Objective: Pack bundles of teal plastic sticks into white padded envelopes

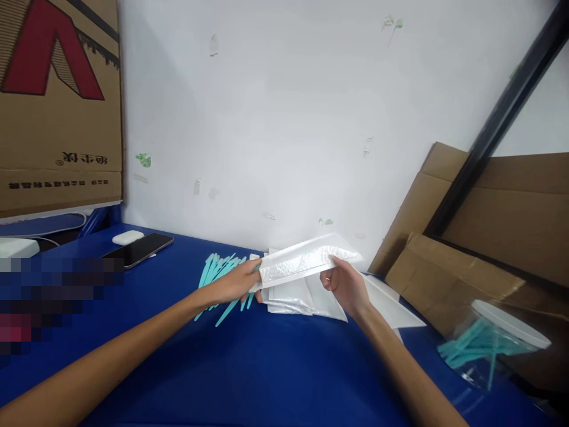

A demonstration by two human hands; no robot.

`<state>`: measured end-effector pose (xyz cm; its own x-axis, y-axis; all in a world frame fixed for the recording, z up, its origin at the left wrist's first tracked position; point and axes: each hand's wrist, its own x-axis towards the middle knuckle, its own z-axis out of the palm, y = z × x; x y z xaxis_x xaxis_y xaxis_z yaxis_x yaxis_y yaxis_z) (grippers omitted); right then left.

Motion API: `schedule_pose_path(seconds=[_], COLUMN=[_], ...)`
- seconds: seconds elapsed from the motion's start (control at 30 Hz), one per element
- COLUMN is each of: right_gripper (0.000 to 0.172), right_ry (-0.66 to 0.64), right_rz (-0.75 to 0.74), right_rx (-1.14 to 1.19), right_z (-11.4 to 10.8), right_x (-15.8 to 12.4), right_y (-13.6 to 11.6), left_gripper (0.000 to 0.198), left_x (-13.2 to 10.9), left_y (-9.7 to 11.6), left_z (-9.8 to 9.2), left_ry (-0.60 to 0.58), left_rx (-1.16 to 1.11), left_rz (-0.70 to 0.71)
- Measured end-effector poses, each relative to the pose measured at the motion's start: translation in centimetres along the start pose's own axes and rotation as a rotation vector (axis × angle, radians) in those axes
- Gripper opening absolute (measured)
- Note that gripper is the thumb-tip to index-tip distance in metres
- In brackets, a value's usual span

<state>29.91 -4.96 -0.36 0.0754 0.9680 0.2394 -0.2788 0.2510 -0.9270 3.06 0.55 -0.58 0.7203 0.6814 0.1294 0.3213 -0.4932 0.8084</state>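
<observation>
A long white packet with a clear, crinkled plastic face (306, 258) is held above the blue table, tilted up to the right. My left hand (242, 280) grips its left end. At its lower right edge my right hand (347, 284) pinches it, thumb on top and fingers curled. Below and behind lie more white packets (291, 296), partly covered by the held one. Beside my left hand, many flat teal sticks (216, 270) are spread in a loose pile, some of them hidden by the hand and wrist.
A clear tub with a white rim (511, 323) holds more teal sticks at the right. Cardboard (453, 279) leans behind it, near a black bar (493, 118). A phone (140, 249) and a white case (127, 237) lie left on the blue table (267, 367). A printed carton (62, 130) stands far left.
</observation>
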Motion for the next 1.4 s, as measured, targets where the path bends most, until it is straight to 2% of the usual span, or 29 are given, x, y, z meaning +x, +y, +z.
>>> schedule_pose_path(seconds=[0.07, 0.13, 0.23, 0.33, 0.47, 0.57, 0.8, 0.93, 1.03, 1.23, 1.4], right_gripper=[0.030, 0.031, 0.028, 0.033, 0.038, 0.034, 0.018, 0.016, 0.012, 0.010, 0.014], right_ry=[0.021, 0.050, 0.090, 0.149, 0.246, 0.370, 0.574, 0.757, 0.840, 0.900, 0.882], right_rz=[-0.020, -0.044, -0.082, -0.125, -0.156, -0.199, -0.310, -0.370, -0.373, -0.379, -0.362], right_rx=[0.001, 0.006, -0.032, -0.126, -0.198, -0.270, -0.378, -0.378, -0.331, -0.268, -0.188], right_z=[-0.2, -0.3, -0.4, -0.7, -1.4, -2.0, -3.3, -5.2, -6.5, -7.9, -8.4], right_x=[0.1, 0.1, 0.4, 0.8, 1.2, 1.4, 1.5, 1.8, 2.1, 2.3, 2.4], right_y=[0.0, -0.1, 0.0, 0.4, 0.8, 0.8, 0.6, 0.0, -0.4, -0.9, -0.9], left_gripper=[0.037, 0.033, 0.033, 0.031, 0.033, 0.039, 0.044, 0.045, 0.045, 0.043, 0.040], left_x=[0.1, 0.2, 0.2, 0.3, 0.7, 0.9, 0.4, 0.1, 0.2, 0.3, -0.1], left_y=[-0.5, -0.9, -1.3, -1.8, -2.7, -3.0, -1.9, -1.6, -2.1, -2.5, -1.8], left_z=[0.0, -0.2, -0.6, -1.0, -1.3, -1.3, -1.1, -2.0, -2.8, -3.8, -3.4], left_ry=[0.185, 0.332, 0.355, 0.296, 0.188, 0.191, 0.237, 0.235, 0.260, 0.299, 0.322], left_rx=[0.317, 0.636, 0.870, 0.831, 0.583, 0.493, 0.656, 0.787, 0.868, 0.950, 0.988], left_rz=[0.052, 0.041, -0.027, -0.008, 0.068, 0.050, 0.096, 0.003, -0.047, -0.127, -0.251])
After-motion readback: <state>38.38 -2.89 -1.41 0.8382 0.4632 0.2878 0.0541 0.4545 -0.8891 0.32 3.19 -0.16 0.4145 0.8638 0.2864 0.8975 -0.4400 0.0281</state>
